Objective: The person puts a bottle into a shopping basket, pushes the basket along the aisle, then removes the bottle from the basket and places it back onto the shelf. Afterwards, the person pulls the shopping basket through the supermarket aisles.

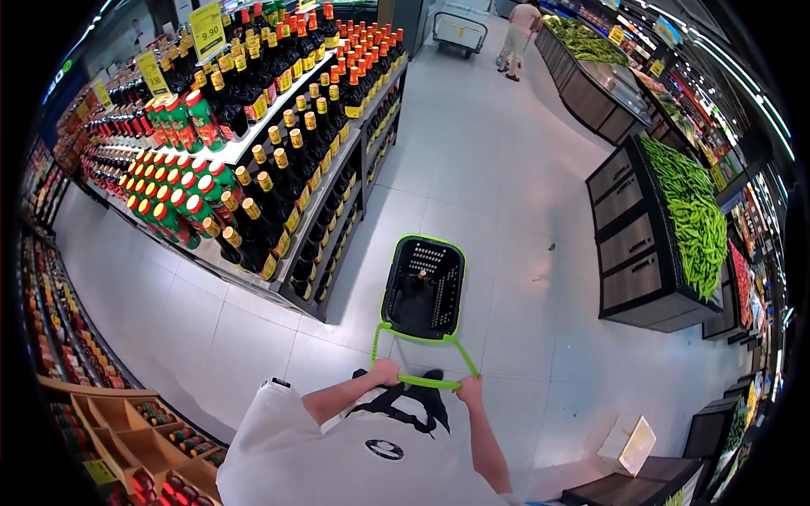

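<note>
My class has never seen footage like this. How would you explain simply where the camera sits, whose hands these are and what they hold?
There is no machine here. One camera, worn on the person's head, looks forward and down, and its lens bends the edges. The left hand and right hand are bare and grip the green handle of a black basket. A small item shows inside, too unclear to name. Around it is pale shop floor, with dark bottles displayed to the left and long green vegetables to the right. Farther ahead is another person.
</note>
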### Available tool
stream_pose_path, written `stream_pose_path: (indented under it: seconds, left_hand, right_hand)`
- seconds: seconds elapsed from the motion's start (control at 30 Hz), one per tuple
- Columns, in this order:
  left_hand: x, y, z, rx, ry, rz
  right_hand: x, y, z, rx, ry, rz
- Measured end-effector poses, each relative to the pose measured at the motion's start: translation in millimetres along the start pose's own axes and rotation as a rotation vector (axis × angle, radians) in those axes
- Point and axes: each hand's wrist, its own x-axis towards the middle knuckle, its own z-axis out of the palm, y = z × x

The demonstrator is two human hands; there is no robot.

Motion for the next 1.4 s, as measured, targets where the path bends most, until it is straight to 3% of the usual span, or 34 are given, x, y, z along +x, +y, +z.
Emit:
stream_pose_path:
  seconds: [0.27, 0.33, 0.5, 0.67, 0.8, 0.9, 1.13, 1.2, 1.4]
  left_hand:
    - [49.0, 16.4, -37.4, -0.015, 0.048, -0.147]
    - [50.1, 21.1, -47.9, -0.051, 0.255, -0.16]
    - [86.7, 50.8, -76.4, -0.146, 0.448, -0.236]
    - [104.3, 64.0, -99.4, -0.211, 0.901, -0.38]
    - [102.1, 69.6, -120.4, -0.353, 1.006, -0.508]
    - [117.4, 62.4, -128.1, -0.399, 0.971, -0.501]
    - [158.6, 20.3, -177.4, -0.578, 0.835, -0.414]
    - [171.5, 6.4, -193.5, -0.487, 0.949, -0.294]
    - [206.1, -33.0, -242.5, -0.538, 0.929, -0.189]
  right_hand:
    - [67.6, 53.6, -27.2, 0.001, -0.055, -0.134]
    - [84.3, 57.7, -43.6, 0.101, -0.131, -0.14]
    - [146.1, 97.7, -97.5, 0.17, -0.249, -0.226]
    - [190.1, 101.9, -142.6, 0.13, -0.302, -0.297]
    - [212.2, 89.6, -152.2, 0.122, -0.36, -0.282]
    - [230.5, 93.2, -160.6, 0.109, -0.337, -0.324]
    - [271.4, 94.9, -179.6, 0.193, -0.232, -0.161]
    - [279.7, 88.0, -191.3, 0.176, -0.209, -0.12]
    - [324.7, 64.0, -239.0, 0.322, 0.093, -0.002]
